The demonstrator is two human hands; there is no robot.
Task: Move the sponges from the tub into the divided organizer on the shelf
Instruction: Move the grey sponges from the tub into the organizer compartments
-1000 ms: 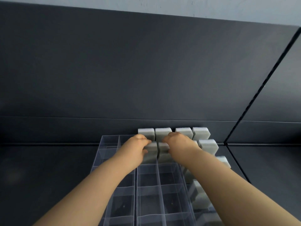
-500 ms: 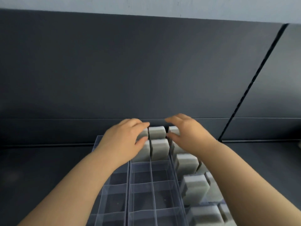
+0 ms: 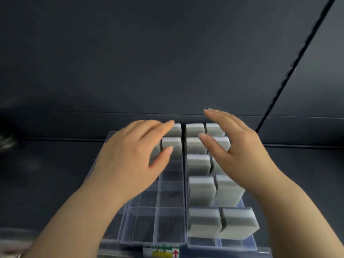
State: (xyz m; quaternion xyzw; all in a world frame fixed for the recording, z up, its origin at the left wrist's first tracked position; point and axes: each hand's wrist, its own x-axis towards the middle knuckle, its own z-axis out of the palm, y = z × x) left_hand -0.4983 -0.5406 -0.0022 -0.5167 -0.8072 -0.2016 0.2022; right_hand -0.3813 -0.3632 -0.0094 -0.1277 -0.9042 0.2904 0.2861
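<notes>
grey rectangular foam sponges [image 3: 202, 190] stand upright in the clear plastic divided organizer [image 3: 167, 229] by the dark shelf [image 3: 46, 174] back edge, left hand [image 3: 130, 155] and right hand [image 3: 236, 146] spread open above them, gripping nothing.

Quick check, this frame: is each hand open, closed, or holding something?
Left hand: open, fingers straight, holding nothing.
Right hand: open, fingers straight, holding nothing.

dark shelf [image 3: 46, 164] carries a clear divided organizer [image 3: 141, 224] holding grey sponges [image 3: 202, 190]
</notes>
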